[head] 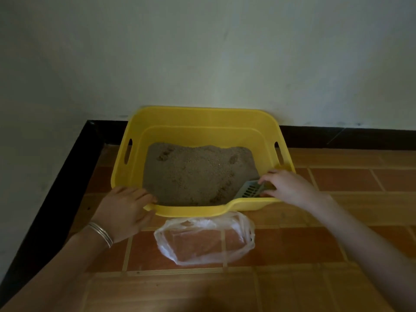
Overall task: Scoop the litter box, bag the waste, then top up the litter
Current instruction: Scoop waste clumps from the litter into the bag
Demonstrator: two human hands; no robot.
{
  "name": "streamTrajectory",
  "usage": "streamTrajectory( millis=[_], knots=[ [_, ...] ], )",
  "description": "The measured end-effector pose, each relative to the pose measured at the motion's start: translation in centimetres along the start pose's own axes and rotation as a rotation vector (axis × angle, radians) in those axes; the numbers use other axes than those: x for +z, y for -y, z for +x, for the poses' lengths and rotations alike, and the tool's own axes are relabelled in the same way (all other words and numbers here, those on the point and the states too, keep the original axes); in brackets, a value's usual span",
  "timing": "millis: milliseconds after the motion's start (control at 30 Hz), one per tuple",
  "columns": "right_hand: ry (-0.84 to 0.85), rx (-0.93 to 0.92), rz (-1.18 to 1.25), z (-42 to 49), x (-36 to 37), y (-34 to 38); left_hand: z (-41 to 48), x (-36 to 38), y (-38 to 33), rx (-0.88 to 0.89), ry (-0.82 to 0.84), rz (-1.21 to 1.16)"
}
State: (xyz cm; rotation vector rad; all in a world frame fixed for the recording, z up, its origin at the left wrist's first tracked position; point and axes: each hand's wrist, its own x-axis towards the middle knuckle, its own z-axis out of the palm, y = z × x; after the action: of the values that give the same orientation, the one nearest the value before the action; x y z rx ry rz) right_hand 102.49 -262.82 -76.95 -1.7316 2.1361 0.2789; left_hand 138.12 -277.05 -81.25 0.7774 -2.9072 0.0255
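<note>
A yellow litter box (pixel 202 119) stands on the tiled floor against the wall, filled with grey-brown litter (pixel 195 174) that shows a few dents. A grey slotted scoop (pixel 248 190) lies in the box's near right corner. My right hand (pixel 288 185) grips the scoop's handle end, fingers curled over it. My left hand (pixel 126 210), with bangles on the wrist, rests on the near left rim of the box, fingers laid over the edge. A clear plastic bag (pixel 204 239) lies open on the floor just in front of the box.
A white wall (pixel 202 52) rises behind the box, with a black skirting (pixel 349 136) along its base and down the left side. Orange-brown floor tiles (pixel 337 221) stretch to the right and toward me.
</note>
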Motion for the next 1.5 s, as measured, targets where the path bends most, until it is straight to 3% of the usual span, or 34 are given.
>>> streamTrajectory(
  millis=[333,700,1133,1500],
  knots=[
    [0.147,0.136,0.082,1.5,0.0,0.3,1.9,1.2,1.6,0.089,-0.08,-0.064],
    [0.034,0.085,-0.022,2.7,0.6,-0.4,2.2,1.2,3.1,0.19,-0.153,-0.066],
    [-0.07,0.104,-0.293,5.0,0.5,-1.8,2.1,1.5,2.7,0.127,-0.143,-0.081],
    [-0.048,0.102,-0.268,5.7,1.0,-1.6,1.9,1.7,2.6,0.115,-0.148,-0.121]
  ],
)
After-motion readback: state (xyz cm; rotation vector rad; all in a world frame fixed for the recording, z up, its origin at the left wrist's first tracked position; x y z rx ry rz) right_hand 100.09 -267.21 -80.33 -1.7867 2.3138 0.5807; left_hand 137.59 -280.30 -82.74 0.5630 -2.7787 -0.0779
